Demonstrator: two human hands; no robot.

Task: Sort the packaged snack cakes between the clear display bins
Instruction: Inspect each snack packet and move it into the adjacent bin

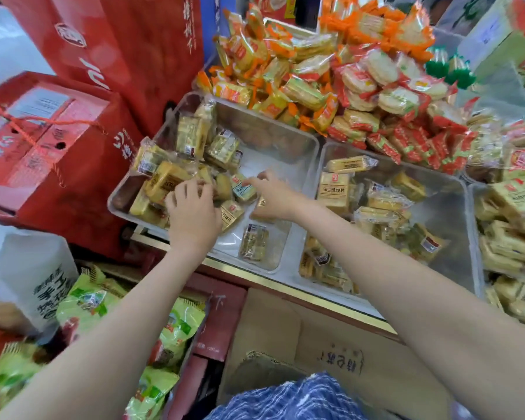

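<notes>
Clear-wrapped, pale-yellow snack cakes (170, 180) lie heaped at the left end of the left bin (300, 140), with more in the middle bin (455, 189) beside it. The left hand (191, 212) curls its fingers over the heap; the right hand (275, 195) reaches among loose packets near the blue-labelled one (243, 189), though whether it pinches any I cannot tell. Best to gather few at once, gripping by the wrapper rather than squeezing the cake, and lift clear of the bin wall before crossing.
</notes>
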